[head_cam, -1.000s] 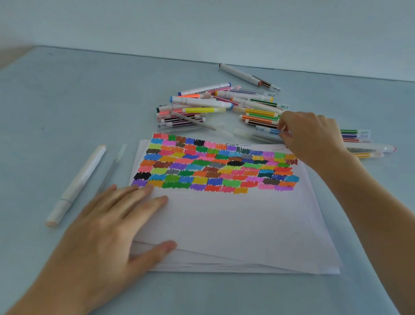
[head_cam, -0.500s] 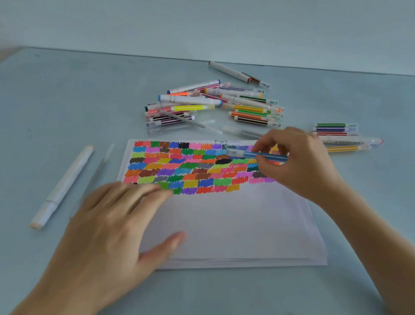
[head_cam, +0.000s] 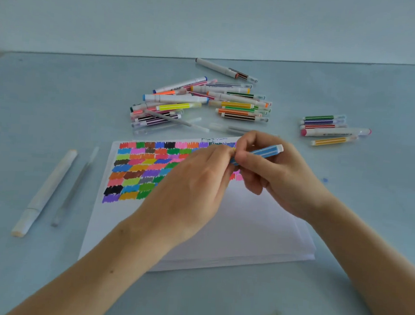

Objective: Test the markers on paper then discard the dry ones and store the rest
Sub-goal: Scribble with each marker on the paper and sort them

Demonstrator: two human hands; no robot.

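Both hands: held together above the paper.
Right hand: blue marker is grasped.
Left hand: marker's near end is pinched.

blue striped marker held tilted above the paper stack, top sheet filled with colourful scribble patches, big messy marker pile scattered just behind it, 5 markers set apart at right, 2 pale pens laid at left

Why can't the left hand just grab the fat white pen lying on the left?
It probably could. The white pen lies bare on the table with nothing over it, but the left hand is busy at the blue marker that the right hand holds.
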